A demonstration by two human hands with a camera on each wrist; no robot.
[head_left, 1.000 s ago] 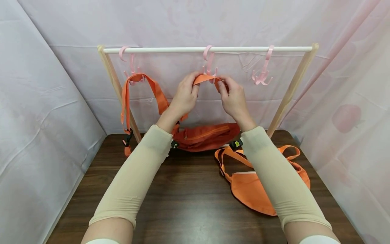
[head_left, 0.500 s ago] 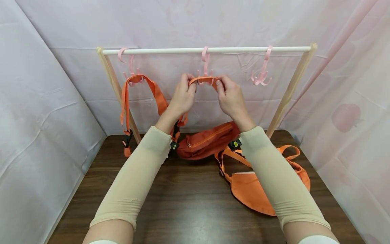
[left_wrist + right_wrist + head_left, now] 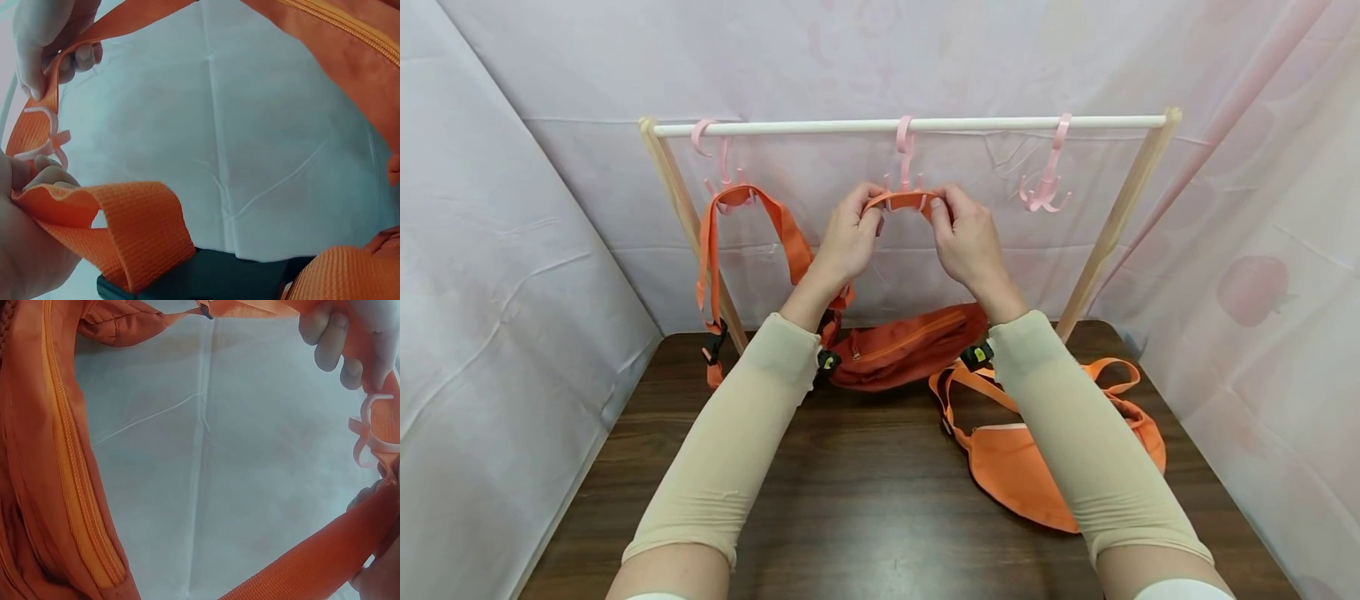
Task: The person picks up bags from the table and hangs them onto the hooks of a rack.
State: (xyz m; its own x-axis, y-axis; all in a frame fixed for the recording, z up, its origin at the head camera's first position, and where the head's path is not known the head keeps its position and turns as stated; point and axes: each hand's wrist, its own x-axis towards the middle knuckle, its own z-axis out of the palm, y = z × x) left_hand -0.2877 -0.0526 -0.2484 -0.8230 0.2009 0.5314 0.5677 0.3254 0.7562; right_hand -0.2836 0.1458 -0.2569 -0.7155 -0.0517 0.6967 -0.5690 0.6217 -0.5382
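Note:
A rust-orange waist bag [image 3: 902, 346] with a zip hangs below both hands, its lower side close over the table. Its strap [image 3: 907, 200] runs across the prongs of the middle pink hook [image 3: 906, 158]. To the left of that hook, my left hand [image 3: 848, 237] pinches the strap; my right hand [image 3: 970, 237] pinches it on the other side. In the left wrist view, the white-pink prongs [image 3: 51, 134] curl around the strap between the two hands. The zip [image 3: 69, 462] shows at the left of the right wrist view.
An orange strap [image 3: 792, 242] with a black buckle hangs on the left hook [image 3: 724, 162]; my left forearm hides part of it. A brighter orange waist bag [image 3: 1022, 467] lies on the brown table [image 3: 865, 500]. The right hook [image 3: 1045, 179] hangs bare from the white rail [image 3: 985, 122].
Both hands and the strap have shifted slightly left and down, and the strap now sits within the hook's prongs. The hanging bag has swung and tilted a little.

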